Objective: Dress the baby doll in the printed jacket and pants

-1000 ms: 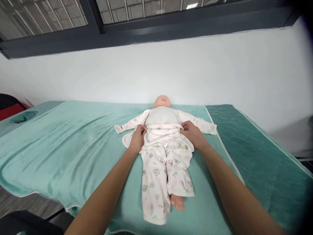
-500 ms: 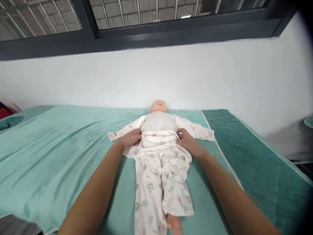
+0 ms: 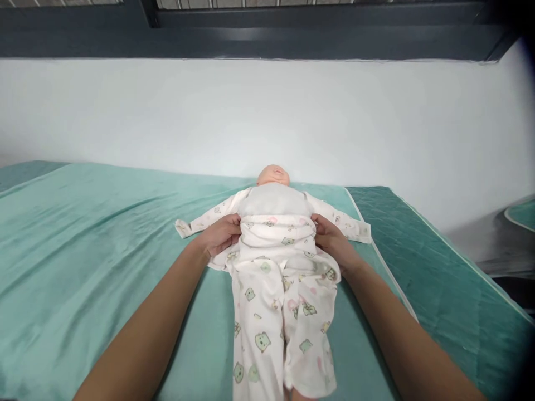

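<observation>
A baby doll lies on its back, head toward the wall and arms spread in printed white sleeves. Its torso shows light grey above the printed white baby pants, whose waistband reaches around the belly. At the left side of that waistband, my left hand pinches the fabric. My right hand grips the waistband at the opposite side, fingers curled and partly hidden behind the cloth. Part of a foot shows below the shorter-looking pant leg on the right.
Light green sheet with wrinkles covers the bed under the doll. To the right lies a darker green quilted pad with pale piping. A white wall and a dark window frame stand behind the bed.
The view has tipped down, so less of the window shows. The waistband sits slightly higher and wider on the torso, with both hands still holding its sides.
</observation>
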